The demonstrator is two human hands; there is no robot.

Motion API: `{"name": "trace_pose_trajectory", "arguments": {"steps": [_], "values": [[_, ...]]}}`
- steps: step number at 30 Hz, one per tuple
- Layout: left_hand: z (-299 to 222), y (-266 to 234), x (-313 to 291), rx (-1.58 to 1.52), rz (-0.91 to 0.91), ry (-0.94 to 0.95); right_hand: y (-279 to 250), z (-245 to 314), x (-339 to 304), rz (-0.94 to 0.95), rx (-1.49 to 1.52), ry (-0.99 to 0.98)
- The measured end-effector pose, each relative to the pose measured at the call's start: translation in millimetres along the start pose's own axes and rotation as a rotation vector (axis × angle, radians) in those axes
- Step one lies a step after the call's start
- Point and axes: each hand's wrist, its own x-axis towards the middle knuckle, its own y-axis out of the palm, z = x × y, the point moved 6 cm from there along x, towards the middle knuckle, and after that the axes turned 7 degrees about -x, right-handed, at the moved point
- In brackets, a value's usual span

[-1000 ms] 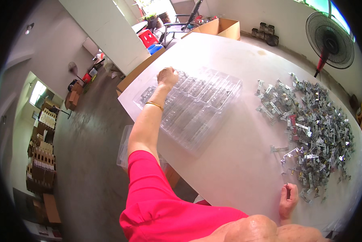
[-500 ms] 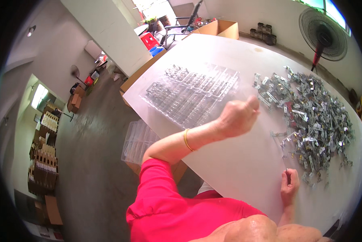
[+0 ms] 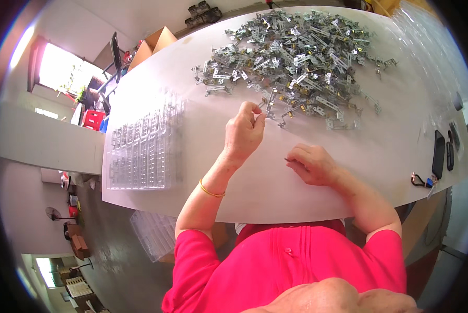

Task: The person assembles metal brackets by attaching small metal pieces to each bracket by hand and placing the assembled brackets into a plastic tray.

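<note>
A big heap of silvery metal brackets (image 3: pixel 312 62), some with brassy bits, spreads over the far middle of the white table (image 3: pixel 202 156). My left hand (image 3: pixel 243 133) is at the heap's near edge, its thumb and fingers pinched against a small metal bracket (image 3: pixel 270 101). Closer to me, my right hand (image 3: pixel 314 164) hovers low over or rests on the table, fingers closed, with a small dark tip of a metal part (image 3: pixel 288 159) poking out. To the left lie clear plastic trays (image 3: pixel 145 143) with rows of compartments, metal parts in some of them.
More clear trays (image 3: pixel 153 232) stand below the table's left edge. Clear plastic sheeting (image 3: pixel 432 62) covers the far right. A dark phone-like case (image 3: pixel 438 154) and a keyring (image 3: pixel 424 180) lie at the right edge. A cardboard box (image 3: pixel 158 41) stands beyond the table.
The view has turned toward the right, so the heap now lies ahead. My left hand has gone from beside the trays to the heap's edge; my right hand stays closed near the table.
</note>
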Motion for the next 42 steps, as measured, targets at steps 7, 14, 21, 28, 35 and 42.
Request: {"name": "trace_pose_trajectory", "arguments": {"steps": [7, 14, 21, 28, 35, 42], "values": [[-7, 40, -3, 0.182, 0.093, 0.178, 0, 9, 0, 0.0, 0.037, -0.073], [-8, 75, 9, 0.32, 0.153, 0.21, -2, 17, 0, 0.014, 0.065, -0.055], [8, 93, 13, 0.253, 0.128, 0.251, 1, 14, 0, -0.007, 0.038, -0.001], [6, 90, 11, 0.177, 0.116, 0.282, 0, 10, 3, -0.021, 0.073, 0.019], [0, 67, -2, -0.354, 0.154, 0.015, -4, -5, -1, -0.087, 0.156, 0.137], [1, 58, -29, -0.815, 0.357, -0.313, -4, -23, -11, -0.168, 0.286, 0.301]]}}
